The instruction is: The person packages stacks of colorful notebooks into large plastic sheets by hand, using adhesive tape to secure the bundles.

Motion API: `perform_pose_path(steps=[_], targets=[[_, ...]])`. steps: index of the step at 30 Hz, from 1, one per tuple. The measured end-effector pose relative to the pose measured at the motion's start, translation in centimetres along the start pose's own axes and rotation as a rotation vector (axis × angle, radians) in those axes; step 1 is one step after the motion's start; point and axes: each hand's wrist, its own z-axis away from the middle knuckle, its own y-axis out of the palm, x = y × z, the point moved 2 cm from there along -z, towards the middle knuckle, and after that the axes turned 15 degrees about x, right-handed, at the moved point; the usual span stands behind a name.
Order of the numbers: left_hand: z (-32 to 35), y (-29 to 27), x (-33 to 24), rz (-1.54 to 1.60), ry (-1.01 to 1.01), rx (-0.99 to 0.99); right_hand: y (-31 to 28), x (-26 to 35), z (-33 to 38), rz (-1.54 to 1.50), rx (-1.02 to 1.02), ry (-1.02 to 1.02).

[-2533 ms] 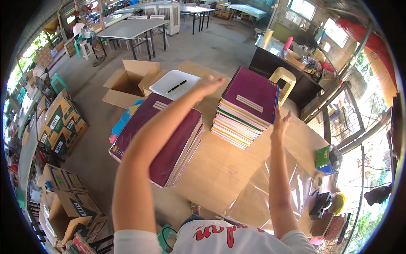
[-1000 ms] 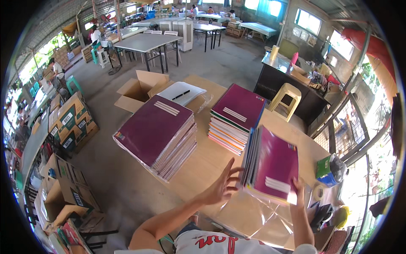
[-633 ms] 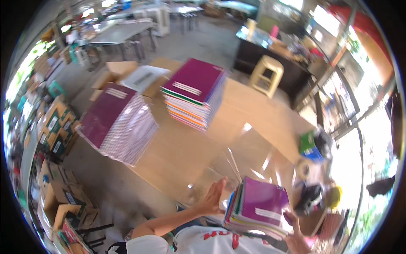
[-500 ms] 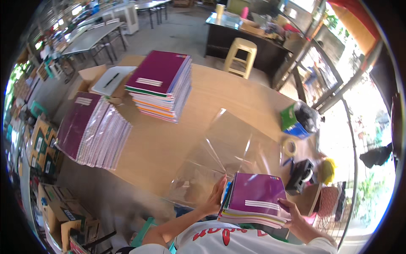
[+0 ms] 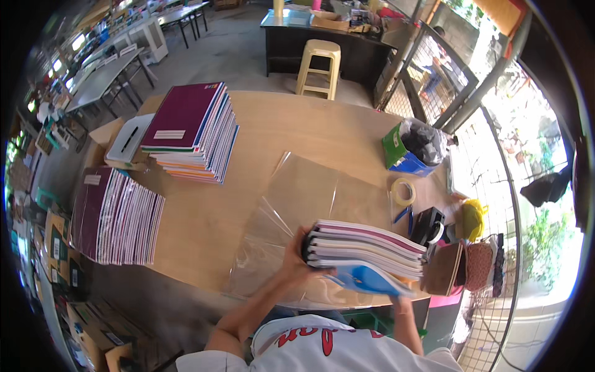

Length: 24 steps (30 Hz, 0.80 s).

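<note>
A small stack of spiral notebooks (image 5: 365,251) is raised over the near side of the table, tilted so its page edges face up. A blue cover shows at its near side. My left hand (image 5: 296,260) is closed round the spine end. My right hand (image 5: 401,304) grips the stack's lower right corner, its fingers partly hidden by the blue cover. Clear plastic sheets (image 5: 304,183) lie flat beneath and beyond the stack. Farther left stands a tall pile of notebooks (image 5: 186,118) with a maroon cover on top. Nearer, maroon notebooks (image 5: 118,217) lean in a row, shiny as if wrapped in plastic.
On the table's right are a green and blue box (image 5: 409,155) with a dark plastic bag, a tape roll (image 5: 403,192), blue-handled pliers (image 5: 404,214) and a black tape dispenser (image 5: 427,226). A cream stool (image 5: 319,65) stands beyond the far edge. Cardboard boxes (image 5: 99,325) sit lower left.
The notebook stack has been tipped from maroon cover up to page edges up. My left hand has moved onto its spine, and my right hand has dropped to the lower corner. The view has shifted.
</note>
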Motion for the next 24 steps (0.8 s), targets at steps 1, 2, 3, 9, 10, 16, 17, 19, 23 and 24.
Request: perform_pose_path(steps=[1, 2, 3, 9, 10, 16, 17, 19, 23, 24], targets=[[0.6, -1.5, 0.9, -0.035, 0.021, -0.043, 6.5, 1.2, -2.4, 0.582, 0.335, -0.221], [0.6, -2.6, 1.6, -0.038, 0.038, -0.051, 15.1, 4.8, -2.9, 1.075, 0.451, -0.628], [0.5, -3.5, 2.3, -0.135, 0.106, 0.033, 17.8, 6.1, -3.1, 1.031, 0.417, -0.679], [-0.5, -6.5, 1.8, -0.128, 0.072, 0.272, 24.9, 7.3, -6.9, 0.335, 0.142, -0.485], [-0.3, -6.9, 2.2, -0.144, 0.044, 0.255, 25.0, 6.2, -7.3, 0.352, 0.106, -0.511], [0.5, -7.2, 3.7, -0.174, 0.133, 0.230, 24.2, 4.4, -7.4, 0.673, 0.033, -0.550], [0.4, -7.6, 3.9, -0.204, 0.052, 0.237, 23.6, 3.4, -7.5, 0.605, 0.021, -0.483], [0.4, -8.4, 4.1, -0.226, -0.021, 0.262, 22.4, 2.8, -7.3, 0.553, 0.019, -0.368], [1.4, -7.5, 5.2, -0.260, 0.139, 0.197, 24.1, 4.3, -8.6, 0.641, 0.080, -0.566], [1.6, -8.3, 5.6, -0.320, 0.102, 0.228, 24.0, 3.3, -8.6, 0.657, 0.061, -0.563]])
